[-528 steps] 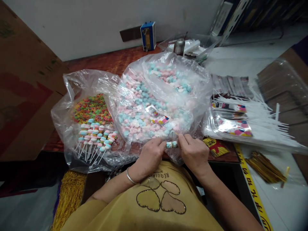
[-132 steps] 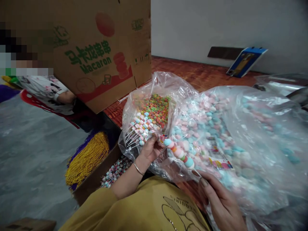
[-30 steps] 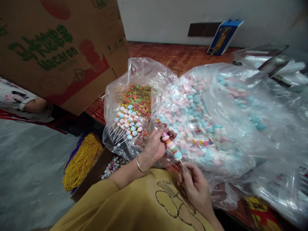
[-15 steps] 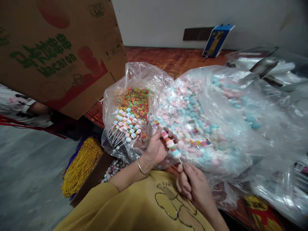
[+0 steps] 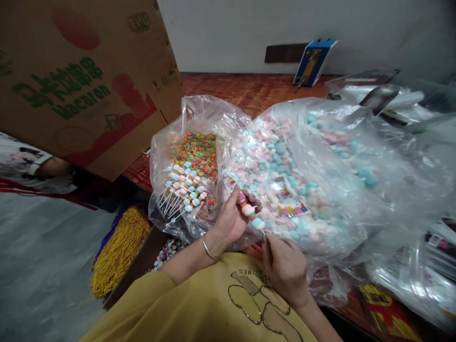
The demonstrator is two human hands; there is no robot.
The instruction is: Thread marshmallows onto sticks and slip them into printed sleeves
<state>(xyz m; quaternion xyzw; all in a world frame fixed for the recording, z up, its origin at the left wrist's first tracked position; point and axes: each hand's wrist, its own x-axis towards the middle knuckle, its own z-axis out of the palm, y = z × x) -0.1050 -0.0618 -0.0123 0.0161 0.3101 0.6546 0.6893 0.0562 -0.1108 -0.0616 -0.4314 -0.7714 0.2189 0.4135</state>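
Note:
A marshmallow skewer point(image 5: 248, 210), with pink, white, blue and orange pieces on a white stick, slants between my two hands. My left hand point(image 5: 231, 219) is wrapped round its upper part, where a printed clear wrapper point(image 5: 228, 179) shows above the fingers. Lower down, my right hand point(image 5: 286, 263) pinches the stick's end. Finished marshmallow skewers point(image 5: 185, 186) lie in a pile left of my hands, on a clear bag of colourful ring candies point(image 5: 199, 149). Beyond and right of my hands spreads a large clear bag of pink, blue and white marshmallows point(image 5: 281, 166), with another printed wrapper point(image 5: 289, 202) on it.
A large cardboard box point(image 5: 89, 95) stands at the left, with a person's arm point(image 5: 55, 166) behind it. Gold bead strands point(image 5: 123, 251) hang over a box below. A metal scoop point(image 5: 379, 97) and plastic bags lie right; a blue device point(image 5: 315, 61) leans near the wall.
My right hand has turned, its back now facing up, while still pinching the stick. My left hand keeps hold of the skewer. The whole view has shifted slightly.

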